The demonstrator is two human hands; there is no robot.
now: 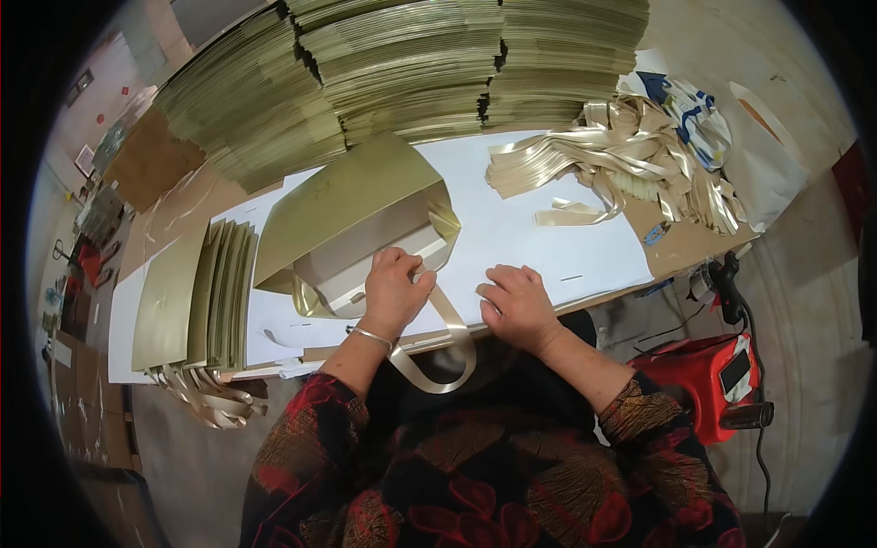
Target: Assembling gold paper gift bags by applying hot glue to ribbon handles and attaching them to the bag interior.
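Note:
A gold paper bag [353, 205] lies on its side, its mouth towards me and its pale inside showing. My left hand [399, 288] is at that mouth, thumb and fingers pinched on a cream satin ribbon [449, 312]. The ribbon hangs over the table edge in a loop and passes back under my left wrist; where its ends sit is hidden by the hand. To the right, my right hand [517, 305] hovers near the table edge with fingers loosely bent, and nothing shows in it.
Folded gold bags [185, 301] stand at the left, ribbon handles [205, 401] hanging off the edge. Tall stacks of gold bags [411, 68] line the back. Loose ribbons [616, 151] and blue thread snips [656, 233] are at the right. A glue gun [727, 288] hangs above a red stool [706, 390].

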